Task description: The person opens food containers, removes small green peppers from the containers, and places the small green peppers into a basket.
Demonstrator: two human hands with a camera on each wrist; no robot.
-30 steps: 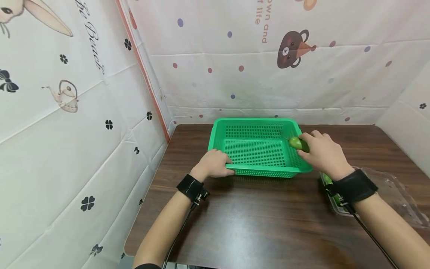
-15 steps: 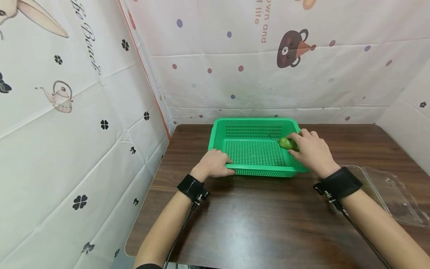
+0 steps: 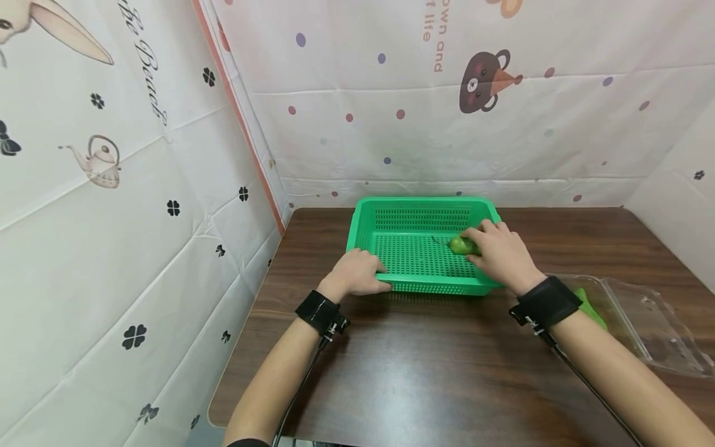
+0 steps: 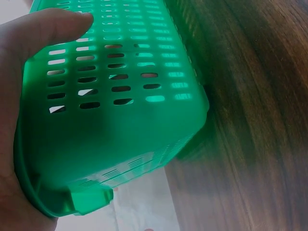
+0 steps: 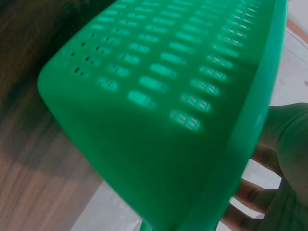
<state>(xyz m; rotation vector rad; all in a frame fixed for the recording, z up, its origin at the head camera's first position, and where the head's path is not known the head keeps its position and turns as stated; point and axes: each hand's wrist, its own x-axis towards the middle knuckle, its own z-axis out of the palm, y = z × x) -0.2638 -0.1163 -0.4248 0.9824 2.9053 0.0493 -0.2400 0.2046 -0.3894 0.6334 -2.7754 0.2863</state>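
Cucumber (image 3: 462,246) work is at the placing step, as I read it: your right hand (image 3: 501,256) has its fingers curled round the small green fruit and holds it low inside the green basket (image 3: 420,285), toward the right side, close over the perforated floor; whether it already touches the floor I cannot tell.

Nearest you, the dark wooden table (image 3: 402,366) shows bare grain along its front edge. Toward the right edge lies a clear plastic clamshell tray (image 3: 642,323) with something green (image 3: 591,310) showing at its near-left corner, just behind your right wristband.

Further in, your left hand (image 3: 357,274) clasps the basket's front-left corner, thumb up the outer wall in the left wrist view (image 4: 43,33), fingers curled over the rim. The right wrist view shows only the basket's outer wall (image 5: 159,110), blurred.

Next, I judge, you need to settle the cucumber onto the basket floor, loosen your fingers, and lift your hand clear over the right rim without nudging the basket; keep your left hand bracing the corner.
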